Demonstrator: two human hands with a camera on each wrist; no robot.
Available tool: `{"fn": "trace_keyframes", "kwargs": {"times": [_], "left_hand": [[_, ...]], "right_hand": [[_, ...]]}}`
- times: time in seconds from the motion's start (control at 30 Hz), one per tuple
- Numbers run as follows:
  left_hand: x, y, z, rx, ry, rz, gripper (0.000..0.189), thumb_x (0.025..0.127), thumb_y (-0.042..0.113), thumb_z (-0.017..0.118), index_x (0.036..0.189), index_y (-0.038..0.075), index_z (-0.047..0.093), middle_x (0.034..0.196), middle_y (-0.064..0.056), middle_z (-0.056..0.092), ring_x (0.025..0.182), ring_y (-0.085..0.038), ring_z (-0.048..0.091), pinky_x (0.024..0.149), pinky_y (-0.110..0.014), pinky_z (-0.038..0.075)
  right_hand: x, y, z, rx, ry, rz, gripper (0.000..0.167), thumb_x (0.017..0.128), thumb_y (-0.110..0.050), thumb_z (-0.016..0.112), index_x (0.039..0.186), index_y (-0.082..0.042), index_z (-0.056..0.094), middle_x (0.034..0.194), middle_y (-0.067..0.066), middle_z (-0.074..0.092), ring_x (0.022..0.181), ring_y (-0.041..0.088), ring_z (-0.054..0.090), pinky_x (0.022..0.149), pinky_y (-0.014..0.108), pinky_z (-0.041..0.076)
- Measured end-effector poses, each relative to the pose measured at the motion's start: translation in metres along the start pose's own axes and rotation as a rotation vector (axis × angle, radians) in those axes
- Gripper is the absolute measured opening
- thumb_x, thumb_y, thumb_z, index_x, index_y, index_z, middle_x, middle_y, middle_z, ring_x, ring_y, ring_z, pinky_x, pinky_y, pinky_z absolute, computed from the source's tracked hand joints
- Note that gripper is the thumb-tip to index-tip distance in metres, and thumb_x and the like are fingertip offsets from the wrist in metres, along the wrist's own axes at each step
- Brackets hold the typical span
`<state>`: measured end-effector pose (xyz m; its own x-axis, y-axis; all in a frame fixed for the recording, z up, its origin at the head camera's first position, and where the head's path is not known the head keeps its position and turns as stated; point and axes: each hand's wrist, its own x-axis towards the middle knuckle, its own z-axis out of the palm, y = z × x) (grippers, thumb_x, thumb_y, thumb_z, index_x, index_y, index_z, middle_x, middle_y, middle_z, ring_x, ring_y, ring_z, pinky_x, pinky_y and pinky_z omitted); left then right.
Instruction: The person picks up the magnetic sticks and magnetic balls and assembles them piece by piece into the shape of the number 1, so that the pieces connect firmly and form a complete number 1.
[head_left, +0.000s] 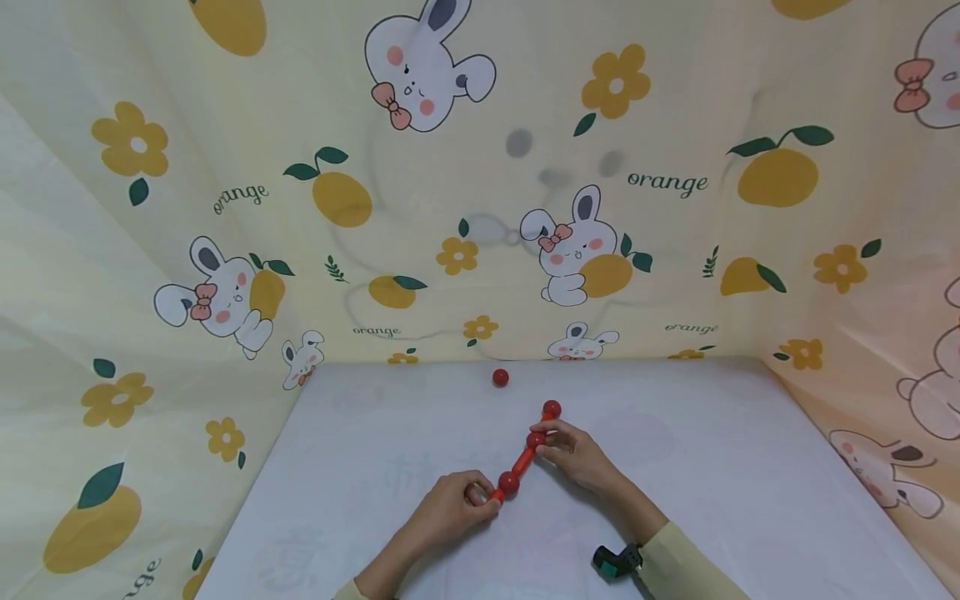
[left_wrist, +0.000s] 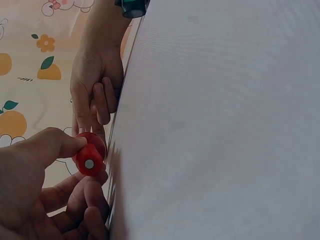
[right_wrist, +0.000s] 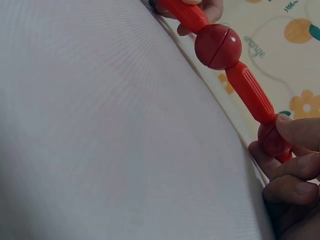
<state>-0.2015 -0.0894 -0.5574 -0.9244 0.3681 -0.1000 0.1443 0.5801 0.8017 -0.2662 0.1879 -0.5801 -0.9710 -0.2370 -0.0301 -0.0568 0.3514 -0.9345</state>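
Observation:
A chain of red balls and orange-red magnetic rods runs slantwise between the hands over the white table. My left hand [head_left: 457,506] pinches the near end rod [left_wrist: 90,161] between thumb and fingers; a round silvery tip shows on its end. Beyond that rod comes a ball [head_left: 508,482], then a ridged rod [right_wrist: 250,91] between the two hands. With thumb and fingertips my right hand [head_left: 573,457] grips the middle ball [right_wrist: 272,137]. Past it, another rod, partly hidden by the fingers, leads to the far end ball [head_left: 552,409].
One loose red ball [head_left: 500,377] lies near the back edge of the white table [head_left: 360,442]. A curtain [head_left: 480,167] printed with rabbits and oranges hangs behind and at both sides. On the right wrist sits a small dark camera [head_left: 617,563].

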Motion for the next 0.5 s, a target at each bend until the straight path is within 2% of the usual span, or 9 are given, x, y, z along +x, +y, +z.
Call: {"fn": "trace_keyframes", "kwargs": {"times": [0.3, 0.5], "left_hand": [[-0.0001, 0.0028, 0.0010, 0.017, -0.003, -0.031, 0.014, 0.093, 0.027, 0.084, 0.100, 0.017, 0.076, 0.073, 0.009, 0.069, 0.067, -0.011, 0.062, 0.062, -0.025, 0.045], [0.0000, 0.0023, 0.0001, 0.048, 0.010, -0.009, 0.015, 0.092, 0.028, 0.085, 0.099, 0.019, 0.075, 0.074, 0.011, 0.069, 0.066, -0.009, 0.061, 0.061, -0.025, 0.045]], "right_hand": [[0.0010, -0.0002, 0.0001, -0.015, 0.016, 0.015, 0.033, 0.102, -0.020, 0.076, 0.134, -0.022, 0.072, 0.138, 0.002, 0.068, 0.134, 0.034, 0.059, 0.112, 0.066, 0.045], [-0.0001, -0.0030, 0.0004, -0.026, 0.024, 0.025, 0.034, 0.102, -0.020, 0.075, 0.135, -0.023, 0.071, 0.136, 0.003, 0.068, 0.135, 0.035, 0.057, 0.109, 0.062, 0.049]]}}
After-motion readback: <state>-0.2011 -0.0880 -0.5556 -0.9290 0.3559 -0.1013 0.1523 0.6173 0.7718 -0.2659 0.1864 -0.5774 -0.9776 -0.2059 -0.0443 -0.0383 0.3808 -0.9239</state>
